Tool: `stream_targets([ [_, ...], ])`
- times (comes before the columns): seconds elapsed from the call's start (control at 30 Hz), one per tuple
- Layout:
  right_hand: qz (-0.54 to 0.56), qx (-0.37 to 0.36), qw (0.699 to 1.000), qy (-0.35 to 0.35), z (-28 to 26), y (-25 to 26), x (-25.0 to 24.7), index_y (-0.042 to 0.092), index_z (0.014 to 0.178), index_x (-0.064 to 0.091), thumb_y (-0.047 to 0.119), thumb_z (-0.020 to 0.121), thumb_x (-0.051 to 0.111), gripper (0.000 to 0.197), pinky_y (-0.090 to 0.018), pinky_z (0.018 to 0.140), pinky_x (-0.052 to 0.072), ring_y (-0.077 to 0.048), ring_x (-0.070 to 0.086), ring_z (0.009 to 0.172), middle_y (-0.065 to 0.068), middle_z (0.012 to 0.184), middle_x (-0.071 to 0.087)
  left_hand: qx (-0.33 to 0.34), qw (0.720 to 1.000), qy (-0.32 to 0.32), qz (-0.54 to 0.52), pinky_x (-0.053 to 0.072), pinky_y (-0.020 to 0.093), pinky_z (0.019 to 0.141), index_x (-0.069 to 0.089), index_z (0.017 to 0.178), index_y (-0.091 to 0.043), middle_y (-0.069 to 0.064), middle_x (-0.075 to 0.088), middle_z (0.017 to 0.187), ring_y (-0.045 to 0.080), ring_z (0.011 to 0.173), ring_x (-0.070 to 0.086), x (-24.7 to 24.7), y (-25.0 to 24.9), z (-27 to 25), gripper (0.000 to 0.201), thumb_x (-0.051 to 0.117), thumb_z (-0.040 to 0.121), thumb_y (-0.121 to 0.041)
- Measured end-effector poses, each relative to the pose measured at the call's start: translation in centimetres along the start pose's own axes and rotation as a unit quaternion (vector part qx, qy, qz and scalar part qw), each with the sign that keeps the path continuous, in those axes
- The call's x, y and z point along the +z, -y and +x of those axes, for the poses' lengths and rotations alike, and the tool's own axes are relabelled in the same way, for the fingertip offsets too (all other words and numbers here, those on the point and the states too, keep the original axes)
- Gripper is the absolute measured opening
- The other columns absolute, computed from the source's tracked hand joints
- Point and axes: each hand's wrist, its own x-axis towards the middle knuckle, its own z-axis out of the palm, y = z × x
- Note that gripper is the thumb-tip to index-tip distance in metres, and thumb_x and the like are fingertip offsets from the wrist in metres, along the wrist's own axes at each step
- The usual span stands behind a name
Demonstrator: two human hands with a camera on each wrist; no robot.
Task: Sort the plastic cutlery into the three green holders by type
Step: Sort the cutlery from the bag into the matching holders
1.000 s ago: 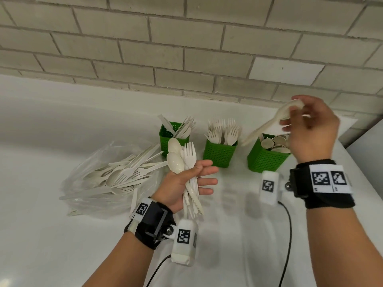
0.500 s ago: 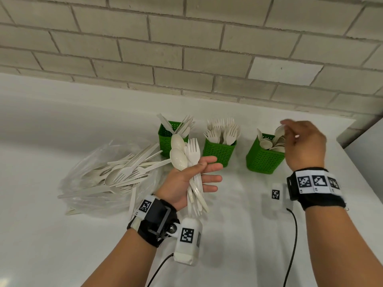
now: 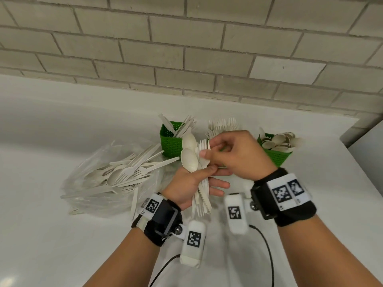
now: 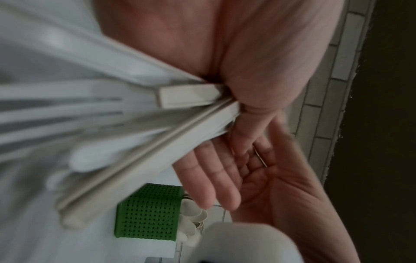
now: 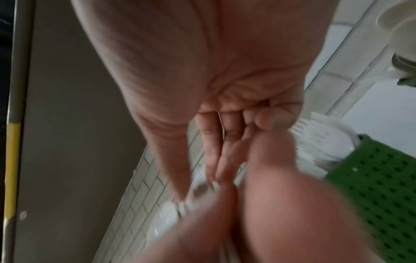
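Head view, left hand (image 3: pixel 187 183) gripping smooth cutlery bundle (image 3: pixel 196 162), perforated holders (image 3: pixel 276 155)

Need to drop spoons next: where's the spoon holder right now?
In the head view the spoon holder stands on the counter at far right of the green row, just right of the right hand.

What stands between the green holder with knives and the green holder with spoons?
In the head view, the fork holder stands between the knife holder and spoon holder, largely hidden behind the right hand.
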Motion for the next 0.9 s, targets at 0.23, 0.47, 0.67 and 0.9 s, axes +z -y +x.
stream_targets([
  [0.23, 0.319, 0.008, 0.928, -0.192, 1.3, -1.1, -0.8, 0.008, 0.081, 0.047, 0.004, 0.096, 0.050, 0.015, -0.038, 0.066, 0.056, -0.029, 0.070, 0.070, -0.014, 0.073, 0.069, 0.003, 1.000, -0.024, 0.000, 0.056, 0.027, 0.053, 0.065, 0.107, -0.005, 0.009, 0.074, 0.089, 0.016, 0.058, 0.066, -1.0, 0.1, -0.6, 0.022, 0.051, 0.094, -0.015],
  [0.47, 0.228, 0.027, 0.964, -0.132, 0.7, -1.2, -0.8, 0.018, 0.076, 0.059, 0.010, 0.093, 0.057, 0.018, -0.019, 0.038, 0.029, -0.005, 0.037, 0.038, 0.007, 0.048, 0.045, 0.006, 1.000, -0.026, 0.015, 0.041, 0.022, 0.042, 0.065, 0.110, -0.005, 0.008, 0.073, 0.086, 0.012, 0.042, 0.051, -0.9, 0.0, -0.2, 0.023, 0.047, 0.097, -0.013],
  [0.67, 0.155, 0.053, 0.986, 0.012, -0.7, -4.1, 1.5, 0.011, 0.082, 0.067, 0.028, 0.079, 0.075, 0.019, -0.016, 0.047, 0.037, -0.003, 0.044, 0.045, 0.007, 0.053, 0.052, 0.068, 0.994, -0.060, -0.057, 0.032, 0.019, 0.039, 0.060, 0.114, -0.001, 0.001, 0.065, 0.069, 0.007, 0.038, 0.040, -1.9, -1.4, 0.4, 0.032, 0.052, 0.088, -0.018],
  [0.9, 0.185, 0.107, 0.960, 0.183, -2.3, -6.0, 4.8, -0.003, 0.094, 0.066, 0.018, 0.074, 0.080, 0.032, -0.019, 0.039, 0.033, -0.012, 0.041, 0.048, -0.002, 0.070, 0.069, 0.103, 0.977, -0.105, -0.152, 0.038, 0.017, 0.039, 0.058, 0.114, -0.009, -0.004, 0.063, 0.070, 0.004, 0.039, 0.042, -2.3, -3.4, 1.2, 0.022, 0.042, 0.100, -0.012],
])
